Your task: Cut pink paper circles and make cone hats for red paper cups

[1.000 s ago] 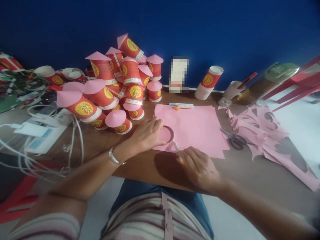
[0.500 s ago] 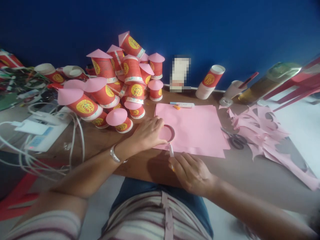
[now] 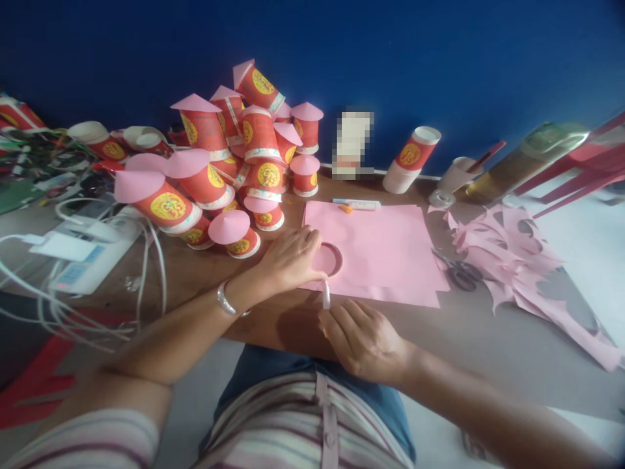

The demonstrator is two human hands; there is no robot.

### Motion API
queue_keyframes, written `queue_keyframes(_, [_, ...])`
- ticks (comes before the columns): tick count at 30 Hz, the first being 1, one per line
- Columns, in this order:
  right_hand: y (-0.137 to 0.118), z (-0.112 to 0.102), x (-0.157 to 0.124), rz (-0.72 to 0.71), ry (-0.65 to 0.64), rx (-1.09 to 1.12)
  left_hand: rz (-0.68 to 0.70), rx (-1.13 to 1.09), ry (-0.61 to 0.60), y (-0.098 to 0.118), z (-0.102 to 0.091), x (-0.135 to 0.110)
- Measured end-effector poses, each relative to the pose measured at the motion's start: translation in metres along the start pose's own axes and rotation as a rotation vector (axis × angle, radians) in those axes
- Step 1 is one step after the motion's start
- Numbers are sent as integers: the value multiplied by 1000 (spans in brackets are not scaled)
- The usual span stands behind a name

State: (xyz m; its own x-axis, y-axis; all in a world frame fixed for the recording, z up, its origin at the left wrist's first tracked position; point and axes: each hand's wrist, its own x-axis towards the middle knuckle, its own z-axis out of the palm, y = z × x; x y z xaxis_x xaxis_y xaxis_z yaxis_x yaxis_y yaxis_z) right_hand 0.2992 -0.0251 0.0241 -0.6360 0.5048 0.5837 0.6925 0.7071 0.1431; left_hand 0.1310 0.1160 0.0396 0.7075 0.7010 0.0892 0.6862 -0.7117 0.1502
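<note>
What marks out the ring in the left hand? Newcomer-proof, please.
Below the blue wall, find the brown table and its pink sheets. At the sheets' near left corner, the left hand holds a thin ring. It's the only round outline lying on those sheets; the marker at their far edge is straight.

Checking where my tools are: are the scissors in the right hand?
No, the right hand holds a white pen, and the scissors lie apart from it, beside the pink paper scraps.
</note>
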Motion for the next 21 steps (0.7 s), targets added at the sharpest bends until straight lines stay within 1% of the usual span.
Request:
queue_keyframes(6, [-4, 4, 4, -14, -9, -3, 3, -12, 2, 2, -3, 0])
queue_keyframes(14, [-4, 7, 8, -25, -12, 2, -10, -34, -21, 1, -1, 1])
queue_keyframes(21, [-2, 9, 9, -48, -16, -8, 2, -21, 8, 1, -1, 0])
